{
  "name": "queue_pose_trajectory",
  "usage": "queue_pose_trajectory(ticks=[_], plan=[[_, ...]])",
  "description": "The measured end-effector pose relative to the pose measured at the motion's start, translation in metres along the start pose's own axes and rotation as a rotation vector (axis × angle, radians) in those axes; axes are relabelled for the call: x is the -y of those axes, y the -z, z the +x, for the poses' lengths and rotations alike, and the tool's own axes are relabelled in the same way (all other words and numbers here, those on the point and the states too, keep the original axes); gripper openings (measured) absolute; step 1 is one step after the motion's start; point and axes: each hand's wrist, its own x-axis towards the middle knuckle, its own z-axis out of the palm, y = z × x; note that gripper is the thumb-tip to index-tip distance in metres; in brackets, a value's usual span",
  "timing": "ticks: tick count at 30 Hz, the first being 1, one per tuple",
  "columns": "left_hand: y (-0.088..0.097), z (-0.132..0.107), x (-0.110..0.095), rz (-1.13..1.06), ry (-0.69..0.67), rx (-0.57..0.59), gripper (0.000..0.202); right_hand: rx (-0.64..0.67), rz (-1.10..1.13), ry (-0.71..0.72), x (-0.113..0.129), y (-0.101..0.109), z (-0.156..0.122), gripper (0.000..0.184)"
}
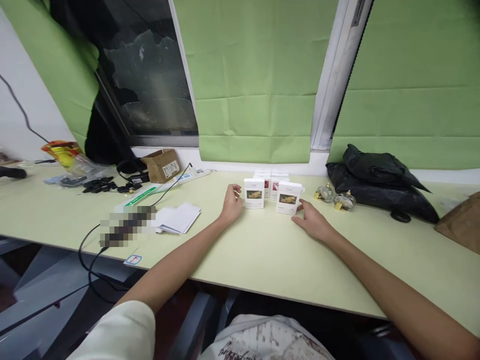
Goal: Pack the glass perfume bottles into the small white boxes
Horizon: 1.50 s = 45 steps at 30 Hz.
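Note:
Two white boxes with a picture of yellowish flowers stand upright side by side on the table, a left box (254, 194) and a right box (288, 198). Just left of the first one is my left hand (231, 205), its fingers loosely bent and holding nothing. My right hand (314, 221) is at the right edge of the other box, fingertips at its side. Its thumb is spread away, low in front of that box. Behind this pair stand more white boxes (275, 185) with reddish pictures, partly hidden.
To the right are two glass bottles (344, 201) with gold parts, black plastic bags (378, 187) and a brown paper bag (461, 222). On the left lie folded white papers (180, 218), a cardboard box (162, 166), black cables (90, 250) and a blurred-out item (127, 226).

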Motion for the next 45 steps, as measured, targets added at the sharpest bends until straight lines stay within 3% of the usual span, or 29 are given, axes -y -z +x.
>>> queue_pose_trajectory(ticks=[2,6,9,13,16,20,23,26,29,32,39,45], plan=[[0.003,0.0,0.0,0.046,0.0,-0.072,0.038,-0.011,-0.09,-0.001,0.001,0.0,-0.004,0.067],[0.007,0.002,0.004,0.173,0.018,-0.083,0.027,0.033,-0.248,-0.038,0.007,0.001,-0.01,0.056],[0.008,0.004,0.005,0.242,0.029,-0.061,0.025,0.102,-0.294,-0.116,0.017,0.005,-0.014,0.05],[0.016,0.004,-0.002,0.368,0.018,0.035,0.02,0.129,-0.315,-0.116,0.025,0.009,-0.016,0.043],[0.039,-0.002,-0.008,0.5,0.003,0.156,0.02,0.117,-0.296,-0.115,0.026,0.009,-0.015,0.041],[0.091,-0.022,-0.008,0.684,0.029,0.195,0.025,0.11,-0.273,-0.126,0.025,0.008,-0.013,0.04],[0.126,-0.043,-0.005,1.137,0.128,0.169,0.034,0.108,-0.266,-0.133,0.026,0.007,-0.013,0.04],[0.138,-0.061,-0.009,1.276,0.231,0.257,0.047,0.095,-0.263,-0.13,0.025,0.006,-0.012,0.039],[0.126,-0.073,-0.024,1.244,0.23,0.351,0.05,0.08,-0.266,-0.124,0.024,0.003,-0.011,0.038],[0.099,-0.086,-0.044,1.108,0.189,0.421,0.045,0.072,-0.269,-0.125,0.022,0.002,-0.01,0.037],[0.048,-0.114,-0.092,0.665,-0.236,0.62,0.04,0.065,-0.264,-0.104,0.021,0.003,-0.01,0.035],[0.02,-0.091,-0.111,0.44,-0.537,0.805,0.039,0.053,-0.246,-0.104,0.023,0.003,-0.011,0.033]])
